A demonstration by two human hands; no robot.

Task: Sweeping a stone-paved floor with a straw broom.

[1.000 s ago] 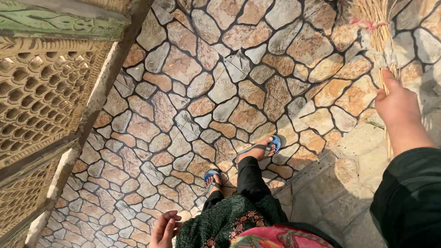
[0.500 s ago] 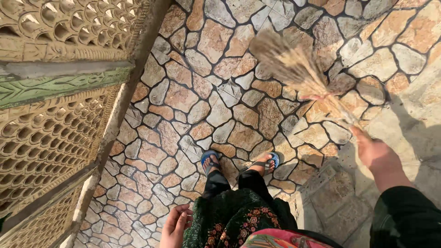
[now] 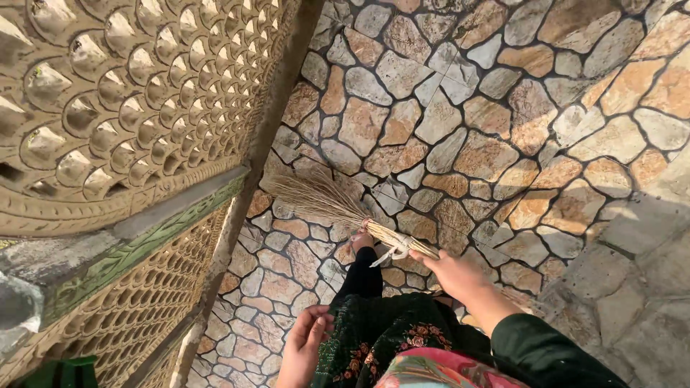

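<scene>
Holding a straw broom (image 3: 338, 208) by its tied end, the right hand (image 3: 453, 276) was shut around the bundle, just past the white tie that bound the straws together. The broom lay low and slanted, with its spread tips reaching out to the left and resting on or just above the stone floor (image 3: 503, 122), close to the foot of the carved wall (image 3: 122, 93) on the left side. The left hand (image 3: 305, 345) was near the bottom of the view, with its fingers loosely curled and holding nothing; it lay beside the dark flowered dress (image 3: 381, 330). One foot showed just behind the broom's tied part, partly hidden by it. The floor was made of many flat stones in brown and grey with dark lines between them. I could not see any pile of dust or leaves on the stones, so it was hard to tell how much of the floor had been swept. The strip along the wall looked like the part being brushed, and the wide stones far off to the right looked fairly clean.
</scene>
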